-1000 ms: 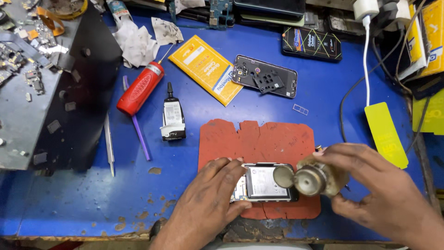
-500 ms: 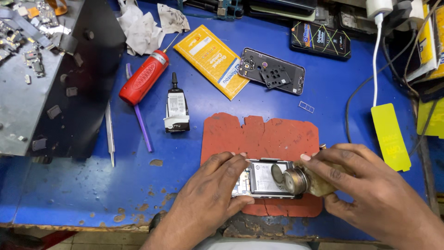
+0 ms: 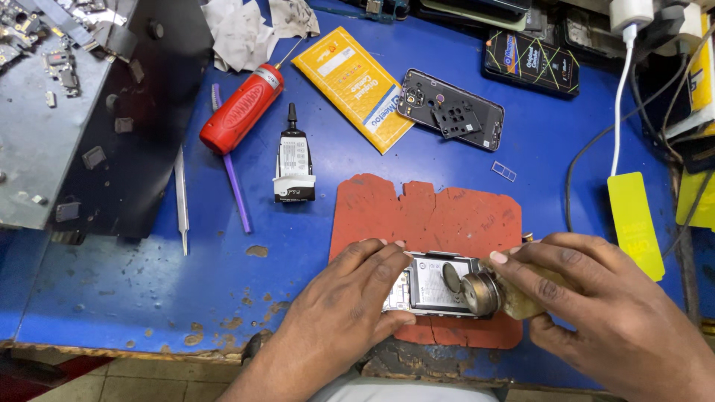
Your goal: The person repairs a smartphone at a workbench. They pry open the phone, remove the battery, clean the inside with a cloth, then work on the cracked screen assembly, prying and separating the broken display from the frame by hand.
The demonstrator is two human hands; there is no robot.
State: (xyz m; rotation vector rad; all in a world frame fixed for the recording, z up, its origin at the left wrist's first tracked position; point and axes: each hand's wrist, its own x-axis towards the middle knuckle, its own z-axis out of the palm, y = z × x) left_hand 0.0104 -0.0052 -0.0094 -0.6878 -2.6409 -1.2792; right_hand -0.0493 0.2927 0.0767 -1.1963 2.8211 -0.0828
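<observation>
Blue bench (image 3: 112, 298) — left hand (image 3: 350, 298) pins phone (image 3: 436, 283) | right hand (image 3: 588, 305) tilts bottle (image 3: 495, 294)

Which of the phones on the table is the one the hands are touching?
The small opened phone on the red mat, between left hand and right hand. The dark opened phone lies untouched farther back.
</observation>
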